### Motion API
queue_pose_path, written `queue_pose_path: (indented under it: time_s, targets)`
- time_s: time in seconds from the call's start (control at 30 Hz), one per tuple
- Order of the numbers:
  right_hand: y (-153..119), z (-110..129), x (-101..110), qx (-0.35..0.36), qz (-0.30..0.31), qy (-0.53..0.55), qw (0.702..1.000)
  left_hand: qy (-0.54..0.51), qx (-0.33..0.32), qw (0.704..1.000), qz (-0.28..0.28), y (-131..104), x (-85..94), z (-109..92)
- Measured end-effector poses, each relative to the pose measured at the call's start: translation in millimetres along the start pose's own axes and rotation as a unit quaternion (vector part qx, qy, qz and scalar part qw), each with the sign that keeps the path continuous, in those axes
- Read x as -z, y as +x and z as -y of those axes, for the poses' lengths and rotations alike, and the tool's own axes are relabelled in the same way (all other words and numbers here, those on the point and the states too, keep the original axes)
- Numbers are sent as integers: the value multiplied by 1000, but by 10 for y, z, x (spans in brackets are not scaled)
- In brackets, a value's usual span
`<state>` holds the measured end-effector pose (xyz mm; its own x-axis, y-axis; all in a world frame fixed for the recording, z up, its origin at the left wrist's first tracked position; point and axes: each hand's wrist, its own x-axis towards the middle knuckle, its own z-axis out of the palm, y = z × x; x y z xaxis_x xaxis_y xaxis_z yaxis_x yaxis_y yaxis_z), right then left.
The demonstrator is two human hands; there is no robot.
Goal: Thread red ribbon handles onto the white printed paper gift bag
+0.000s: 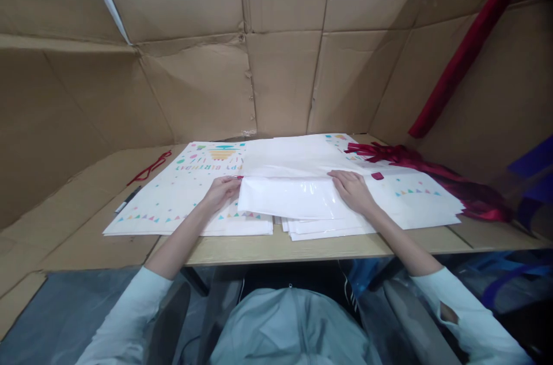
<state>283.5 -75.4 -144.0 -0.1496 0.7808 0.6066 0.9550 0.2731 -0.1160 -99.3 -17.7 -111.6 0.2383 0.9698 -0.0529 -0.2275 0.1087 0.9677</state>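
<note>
A white glossy sheet, folded over along its upper edge, lies across two stacks of printed white sheets. At its left end, my left hand is closed in a pinch, with a small bit of red ribbon showing at the fingertips. My right hand rests on the right end of the folded part, palm down with fingers stretched out. Under my left arm is the left stack, printed with a cake, lettering and coloured triangles. The right stack lies partly beneath the glossy sheet.
A bundle of dark red ribbons lies on the right stack, near a small dark red piece. A red cord and a black marker lie at left. Cardboard walls enclose the table; a red roll leans at right.
</note>
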Motion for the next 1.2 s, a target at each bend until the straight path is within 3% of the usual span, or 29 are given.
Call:
queue_pose_path:
  time_s: [0.2,0.3,0.37,0.5,0.57,0.6,0.8,0.9,1.07,1.2]
  targets:
    - [2,22,9,1,-2,-3,1000,96,-84,991,-30,68,44,115]
    - [2,22,7,1,-2,-6,1000,274,-141,950,-58,70,125,128]
    - [0,16,1,1,-3,-8,1000,434,-186,878,-79,33,174,94]
    - [-5,12,-6,-1,-1,-8,1000,676,-271,677,-108,-89,205,-9]
    - [-5,17,-2,-4,1,-5,1000,713,-316,617,-108,-129,202,-39]
    - [-4,21,1,-6,2,-4,1000,713,-338,607,-100,-137,201,-44]
    - [2,32,12,-11,5,2,1000,645,-405,647,16,-94,223,28]
    - [-1,29,10,-9,1,3,1000,632,-410,658,24,-99,198,71]
    - [-3,16,-1,-8,0,-1,1000,601,-454,654,-58,-129,130,71]
    - [-3,15,1,-9,3,2,1000,526,-476,674,-206,-140,201,-38]
